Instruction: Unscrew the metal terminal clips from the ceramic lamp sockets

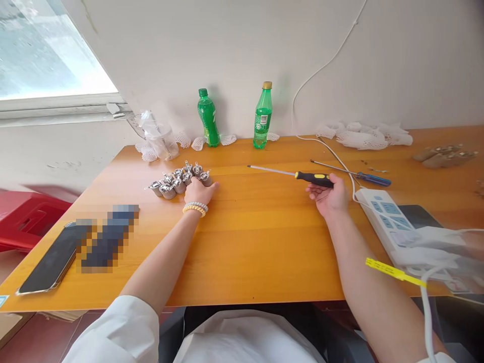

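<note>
Mid-worktop, the right hand [329,195] grips a yellow-black screwdriver [291,174]; the left hand [200,192] rests, fingers loose, against clustered metal parts [177,182].

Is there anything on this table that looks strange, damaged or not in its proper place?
Nothing looks damaged or spilled. Both green bottles stand upright. The only untidy spots are the foam netting heaped by the wall and the white cable trailing across the table.
</note>
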### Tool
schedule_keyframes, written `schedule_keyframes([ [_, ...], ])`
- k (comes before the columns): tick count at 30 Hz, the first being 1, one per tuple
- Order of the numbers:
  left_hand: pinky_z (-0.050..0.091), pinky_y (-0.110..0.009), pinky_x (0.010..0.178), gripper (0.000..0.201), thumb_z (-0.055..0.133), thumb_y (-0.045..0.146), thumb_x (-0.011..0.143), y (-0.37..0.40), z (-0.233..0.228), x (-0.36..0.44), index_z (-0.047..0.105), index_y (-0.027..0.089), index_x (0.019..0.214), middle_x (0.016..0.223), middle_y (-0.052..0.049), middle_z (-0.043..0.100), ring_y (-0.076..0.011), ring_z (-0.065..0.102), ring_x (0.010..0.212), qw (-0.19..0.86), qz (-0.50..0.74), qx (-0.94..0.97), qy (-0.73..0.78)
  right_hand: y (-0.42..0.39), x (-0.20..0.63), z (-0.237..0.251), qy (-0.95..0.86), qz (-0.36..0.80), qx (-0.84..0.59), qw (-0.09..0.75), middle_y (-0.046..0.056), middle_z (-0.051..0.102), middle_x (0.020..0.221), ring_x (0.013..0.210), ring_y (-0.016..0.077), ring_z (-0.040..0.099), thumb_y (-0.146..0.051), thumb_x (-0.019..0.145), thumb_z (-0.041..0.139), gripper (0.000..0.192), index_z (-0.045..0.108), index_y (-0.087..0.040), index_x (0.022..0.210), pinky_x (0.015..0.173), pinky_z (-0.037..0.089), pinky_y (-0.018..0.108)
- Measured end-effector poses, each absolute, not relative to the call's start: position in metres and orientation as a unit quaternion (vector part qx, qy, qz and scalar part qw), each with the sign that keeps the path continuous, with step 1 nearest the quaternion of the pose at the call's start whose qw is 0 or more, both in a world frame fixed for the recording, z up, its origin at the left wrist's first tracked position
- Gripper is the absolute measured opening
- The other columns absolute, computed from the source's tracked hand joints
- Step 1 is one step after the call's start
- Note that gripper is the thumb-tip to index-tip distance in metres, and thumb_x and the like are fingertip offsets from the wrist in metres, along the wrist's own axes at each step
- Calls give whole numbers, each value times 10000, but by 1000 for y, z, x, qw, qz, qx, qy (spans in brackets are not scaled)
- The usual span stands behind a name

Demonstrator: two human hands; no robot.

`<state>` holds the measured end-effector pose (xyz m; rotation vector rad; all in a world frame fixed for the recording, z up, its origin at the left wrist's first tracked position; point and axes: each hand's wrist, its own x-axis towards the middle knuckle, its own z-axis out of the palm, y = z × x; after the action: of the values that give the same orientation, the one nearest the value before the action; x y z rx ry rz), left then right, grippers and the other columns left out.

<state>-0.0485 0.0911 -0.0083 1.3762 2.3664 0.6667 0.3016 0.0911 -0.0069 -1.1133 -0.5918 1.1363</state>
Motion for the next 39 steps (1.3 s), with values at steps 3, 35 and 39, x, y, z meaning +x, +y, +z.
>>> schedule_keyframes([
  [3,490,-429,799,547,672,548,658,95,-14,-48,608,179,1056,1020,-157,667,-340,624,978,139,278,472,825,89,299,-7,-280,509,-483,655,92,642,538,466,179,608,-338,763,483,223,583,-159,674,343,374,236],
  [35,535,-314,790,256,708,220,702,59,-31,-29,673,198,955,927,-54,637,-172,626,837,-70,484,702,518,77,276,-1,-305,552,-418,654,31,593,504,420,166,564,-418,696,554,229,549,-204,616,322,367,259],
  [39,533,-313,791,266,707,210,698,59,-31,-29,675,203,962,925,-53,634,-173,623,834,-71,481,704,518,77,274,0,-315,545,-430,647,42,590,478,411,179,566,-427,683,553,243,547,-201,594,322,356,262],
])
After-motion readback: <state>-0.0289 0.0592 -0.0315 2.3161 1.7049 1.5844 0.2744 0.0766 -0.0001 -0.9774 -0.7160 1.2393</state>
